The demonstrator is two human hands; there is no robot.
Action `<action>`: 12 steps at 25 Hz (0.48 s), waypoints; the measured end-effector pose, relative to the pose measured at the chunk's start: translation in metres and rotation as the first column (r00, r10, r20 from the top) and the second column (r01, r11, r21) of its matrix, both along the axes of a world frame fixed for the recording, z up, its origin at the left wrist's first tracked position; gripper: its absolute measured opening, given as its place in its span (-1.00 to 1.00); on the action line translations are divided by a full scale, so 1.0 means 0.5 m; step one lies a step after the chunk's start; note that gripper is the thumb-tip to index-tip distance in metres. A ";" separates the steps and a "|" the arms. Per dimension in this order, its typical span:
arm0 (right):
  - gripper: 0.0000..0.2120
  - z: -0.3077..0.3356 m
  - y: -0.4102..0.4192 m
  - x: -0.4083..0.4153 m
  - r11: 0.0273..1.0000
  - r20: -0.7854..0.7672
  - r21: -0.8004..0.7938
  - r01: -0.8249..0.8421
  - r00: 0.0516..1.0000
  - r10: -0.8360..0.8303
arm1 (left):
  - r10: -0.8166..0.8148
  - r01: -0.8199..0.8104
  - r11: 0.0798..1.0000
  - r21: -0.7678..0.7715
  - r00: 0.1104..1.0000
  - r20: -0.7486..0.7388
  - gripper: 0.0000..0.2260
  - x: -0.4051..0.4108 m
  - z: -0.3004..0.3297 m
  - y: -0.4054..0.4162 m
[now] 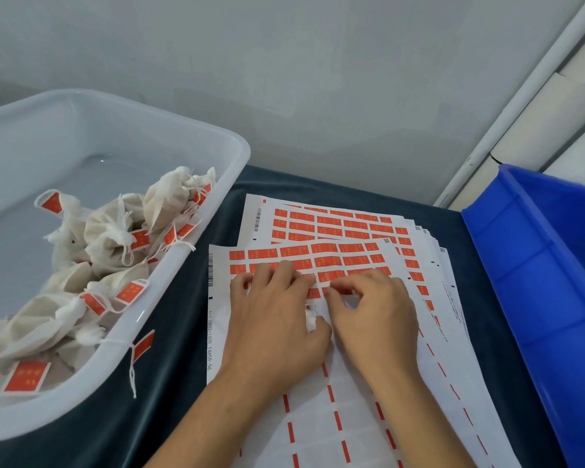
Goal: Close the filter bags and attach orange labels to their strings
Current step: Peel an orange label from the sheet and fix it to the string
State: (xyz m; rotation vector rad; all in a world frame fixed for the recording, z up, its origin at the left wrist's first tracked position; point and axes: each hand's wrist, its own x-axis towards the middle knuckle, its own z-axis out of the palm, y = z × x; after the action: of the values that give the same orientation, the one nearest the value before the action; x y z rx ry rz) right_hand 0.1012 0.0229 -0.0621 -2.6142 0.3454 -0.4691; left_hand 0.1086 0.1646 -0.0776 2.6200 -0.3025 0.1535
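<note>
1. Resting on the top label sheet (321, 383), both hands work side by side near its middle, where the printed rows of orange labels (328, 261) end and the peeled, blank part begins.
2. The left hand (277, 319) lies palm down, its fingers curled forward over the lowest orange row; a bit of white filter bag (310, 320) shows at its thumb side, mostly hidden between the two hands.
3. The right hand (375, 315) has its grip pressed together, thumb and forefinger pinching at an orange label on the sheet's lowest row; the left hand's grip on the bag cannot be told for sure.
4. More label sheets (338, 221) are fanned out beneath the top one on the dark-covered desk (169, 332).
5. To the left stands a white tub (190, 261) holding closed filter bags (115, 238) with orange labels on their strings; one labelled string (139, 352) hangs over the tub's rim.
6. A blue bin (547, 265) stands at the right edge of the desk.
</note>
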 end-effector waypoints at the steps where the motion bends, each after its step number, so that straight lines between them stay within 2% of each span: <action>1: -0.79 0.005 -0.002 0.009 1.000 -0.011 0.002 0.003 1.000 -0.003 | 0.002 -0.002 1.000 -0.008 1.000 0.004 -0.51 0.001 -0.001 0.000; 4: -0.82 0.015 0.003 0.016 0.994 -0.024 -0.106 -0.026 0.999 0.024 | 0.017 -0.016 0.997 -0.073 1.000 0.024 -0.50 -0.001 0.000 0.000; 6: -0.81 0.021 0.009 0.012 0.992 -0.028 -0.115 -0.057 0.998 0.054 | 0.031 -0.028 0.993 -0.115 0.999 0.024 -0.44 -0.002 0.002 -0.002; 10: -0.87 0.033 0.021 0.003 0.994 -0.025 -0.058 -0.087 0.996 0.086 | 0.051 -0.047 0.984 -0.174 0.998 0.021 -0.31 -0.006 0.007 -0.005; 12: -0.96 0.046 0.026 0.001 0.994 0.009 0.052 -0.093 0.996 0.093 | 0.056 -0.049 0.983 -0.177 0.998 0.034 -0.28 -0.009 0.013 -0.004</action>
State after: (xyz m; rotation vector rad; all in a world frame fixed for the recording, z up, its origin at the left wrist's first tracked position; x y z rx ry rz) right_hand 0.1016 0.0358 -0.0392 -2.5647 0.2297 -0.4310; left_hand 0.1040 0.1627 -0.0713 2.4527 -0.2231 0.2385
